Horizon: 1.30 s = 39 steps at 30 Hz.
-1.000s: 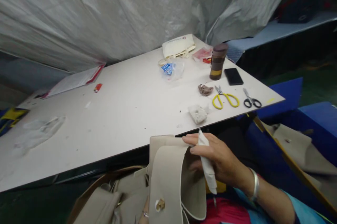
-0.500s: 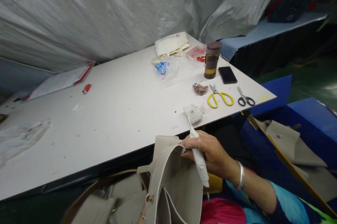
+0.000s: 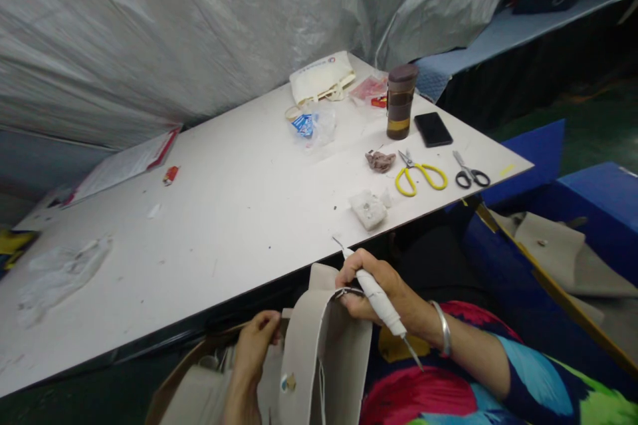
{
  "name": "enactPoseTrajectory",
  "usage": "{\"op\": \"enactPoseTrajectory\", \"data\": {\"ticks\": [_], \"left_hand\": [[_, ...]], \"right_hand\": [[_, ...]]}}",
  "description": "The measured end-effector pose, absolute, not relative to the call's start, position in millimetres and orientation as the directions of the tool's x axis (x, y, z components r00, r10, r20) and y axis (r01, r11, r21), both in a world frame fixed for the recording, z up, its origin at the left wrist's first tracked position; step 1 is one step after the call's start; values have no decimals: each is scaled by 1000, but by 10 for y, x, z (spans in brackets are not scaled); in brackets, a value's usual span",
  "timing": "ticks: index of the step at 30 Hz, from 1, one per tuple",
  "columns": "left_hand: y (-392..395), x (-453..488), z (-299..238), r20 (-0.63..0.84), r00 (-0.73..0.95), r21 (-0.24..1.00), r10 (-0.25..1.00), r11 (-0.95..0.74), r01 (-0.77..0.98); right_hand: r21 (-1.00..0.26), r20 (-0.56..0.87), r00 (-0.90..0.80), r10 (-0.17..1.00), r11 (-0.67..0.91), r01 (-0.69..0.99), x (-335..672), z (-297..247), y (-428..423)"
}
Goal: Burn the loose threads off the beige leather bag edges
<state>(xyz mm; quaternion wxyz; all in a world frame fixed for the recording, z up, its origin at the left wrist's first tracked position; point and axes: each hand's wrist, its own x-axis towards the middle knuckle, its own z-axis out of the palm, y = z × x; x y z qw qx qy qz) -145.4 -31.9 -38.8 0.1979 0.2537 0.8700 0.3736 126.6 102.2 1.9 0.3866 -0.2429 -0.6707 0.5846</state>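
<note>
A beige handbag [image 3: 304,338] stands at the table's near edge, its mouth turned toward me and a metal clasp on its front. My right hand [image 3: 381,285] grips the bag's upper rim. The same hand also holds a thin tool wrapped in white [image 3: 379,298], which has a narrow metal tip at each end. Its upper tip points to the table, apart from the bag. At the bag's left side my left hand [image 3: 256,345] is closed, thumb and fingers pinched at a short beige strap [image 3: 286,313]. The fingers partly hide that strap.
On the white table [image 3: 224,212] lie yellow-handled scissors [image 3: 419,175], black-handled scissors [image 3: 471,172], a phone [image 3: 432,129], a brown bottle [image 3: 401,102], a white packet [image 3: 369,209] and plastic bags. Beige pieces fill a blue box [image 3: 593,192] at right and a carton [image 3: 174,382] below left.
My left hand has come into view at the bag's strap. The bag has turned a little, and the tool in my right hand has tilted with its upper tip further left.
</note>
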Motion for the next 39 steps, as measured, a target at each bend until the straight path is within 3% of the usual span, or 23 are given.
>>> {"op": "enactPoseTrajectory", "data": {"ticks": [2, 5, 7, 9, 11, 13, 21, 29, 34, 36, 39], "left_hand": [[-325, -1512, -312, -144, -783, 813, 606, 524, 256], [-215, -1400, -14, -82, -665, 953, 743, 254, 166], [-70, -1218, 251, -80, -435, 976, 897, 159, 148], [102, -1022, 499, -123, -144, 959, 982, 155, 236], [271, -860, 674, -170, 72, 931, 983, 136, 339], [414, -743, 747, -230, 158, 901, 960, 149, 407], [660, -413, 448, -273, -22, 863, 962, 254, 436], [785, -296, 237, -357, -207, 881, 911, 402, 250], [900, -270, 138, -391, -169, 889, 905, 419, 186], [947, -239, 68, -397, -144, 892, 906, 418, 172], [1020, -178, -39, -401, -145, 891, 905, 422, 170]], "right_hand": [[-975, 220, -606, 765, 171, -139, 1274, -3, 1032], [-975, 221, -618, 755, 175, -135, 1290, -2, 1046], [-970, 239, -625, 743, 203, -130, 1299, 14, 1051], [-960, 274, -631, 725, 245, -136, 1312, 33, 1057], [-950, 306, -631, 713, 271, -154, 1334, 44, 1069], [-950, 308, -615, 726, 267, -160, 1365, 37, 1087], [-983, 176, -555, 813, 172, -60, 1459, -152, 1168], [-994, 78, -492, 867, 30, -104, 1591, -190, 1296], [-985, 56, -396, 917, -13, -171, 1873, -236, 1497], [-991, 64, -331, 941, 20, -134, 1968, -269, 1611], [-994, 82, -233, 969, 96, 51, 2040, -287, 1771]]}}
